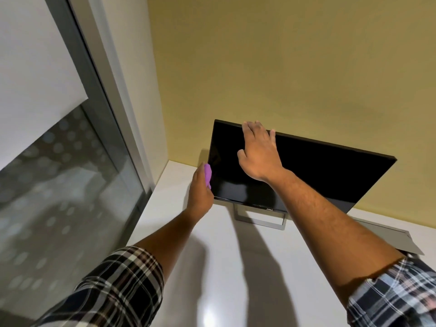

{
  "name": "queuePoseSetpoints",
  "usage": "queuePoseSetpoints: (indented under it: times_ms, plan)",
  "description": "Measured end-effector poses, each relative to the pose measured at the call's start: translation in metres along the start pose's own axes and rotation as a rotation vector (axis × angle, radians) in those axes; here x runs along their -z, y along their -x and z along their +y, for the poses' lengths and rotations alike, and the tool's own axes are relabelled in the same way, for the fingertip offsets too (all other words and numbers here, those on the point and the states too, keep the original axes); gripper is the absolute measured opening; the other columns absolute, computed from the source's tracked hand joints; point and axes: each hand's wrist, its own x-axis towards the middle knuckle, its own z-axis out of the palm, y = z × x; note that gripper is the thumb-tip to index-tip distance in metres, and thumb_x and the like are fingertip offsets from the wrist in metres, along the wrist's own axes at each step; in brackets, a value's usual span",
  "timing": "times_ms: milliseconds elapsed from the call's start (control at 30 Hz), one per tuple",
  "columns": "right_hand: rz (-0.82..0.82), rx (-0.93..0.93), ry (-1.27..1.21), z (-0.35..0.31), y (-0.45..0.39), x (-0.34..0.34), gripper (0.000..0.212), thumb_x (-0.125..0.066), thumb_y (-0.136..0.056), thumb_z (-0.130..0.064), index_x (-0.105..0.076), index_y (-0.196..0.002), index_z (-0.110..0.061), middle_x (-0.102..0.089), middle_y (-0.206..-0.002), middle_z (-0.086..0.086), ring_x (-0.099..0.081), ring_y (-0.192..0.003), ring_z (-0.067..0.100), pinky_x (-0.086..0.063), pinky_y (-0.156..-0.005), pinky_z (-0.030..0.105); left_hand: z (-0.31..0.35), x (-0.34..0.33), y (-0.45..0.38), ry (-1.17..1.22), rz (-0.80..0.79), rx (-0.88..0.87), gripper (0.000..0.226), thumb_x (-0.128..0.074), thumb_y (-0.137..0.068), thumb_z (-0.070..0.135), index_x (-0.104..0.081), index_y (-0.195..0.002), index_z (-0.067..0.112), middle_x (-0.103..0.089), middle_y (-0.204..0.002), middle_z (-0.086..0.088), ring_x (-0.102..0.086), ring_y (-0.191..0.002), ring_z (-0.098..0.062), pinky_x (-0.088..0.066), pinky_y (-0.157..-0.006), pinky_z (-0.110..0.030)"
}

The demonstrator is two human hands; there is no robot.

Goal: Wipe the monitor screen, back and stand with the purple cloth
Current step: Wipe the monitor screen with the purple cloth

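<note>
Left hand [200, 190] has the cloth [207, 173] bunched in a curled grip, fingers clamped round it, only a purple lump poking out on the thumb side. It sits right at the monitor's [318, 171] left edge, low down, touching or as good as touching the bezel. Right hand [259, 149] is draped over the top edge, fingers hooked behind and thumb on the glass, so it's bracing the panel.

My guess is this is the side edge or the start of the back. Tips for doing it well: keep that top brace firm, since the stand [259, 220] is a thin open frame and the panel looks like it'd wobble under a sideways push. Let more cloth out of the fist so fabric meets the surface, not knuckles. That thumb will leave a print on the screen, so go over that spot last.

Monitor sits on a white worktop [188, 256] close to a yellow wall [283, 67], so there's not much room to reach behind
</note>
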Motion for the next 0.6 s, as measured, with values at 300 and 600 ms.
queuePoseSetpoints:
  times_ms: [300, 600]
  plan:
    - [-0.021, 0.026, 0.053, 0.004, -0.001, -0.002, 0.079, -0.052, -0.099, -0.021, -0.012, -0.166, -0.008, -0.013, -0.173, 0.009, 0.001, -0.162, 0.028, 0.004, -0.128, 0.055, -0.045, 0.011, 0.043, -0.418, -0.488, 0.22, 0.037, -0.051, -0.085, -0.003, -0.057, -0.117, 0.013, -0.061, -0.128, -0.018, -0.063, -0.108, -0.034, -0.052, -0.099, -0.045]
    - [0.014, 0.0, -0.033, 0.006, 0.01, 0.01, 0.083, -0.053, -0.097, -0.018, -0.009, -0.167, -0.01, -0.006, -0.175, 0.005, 0.003, -0.162, 0.024, 0.003, -0.129, 0.054, -0.007, 0.034, 0.078, -0.091, -0.372, 0.138, 0.036, -0.048, -0.103, 0.009, -0.046, -0.137, 0.02, -0.059, -0.12, -0.007, -0.064, -0.089, -0.017, -0.053, -0.053, -0.015]
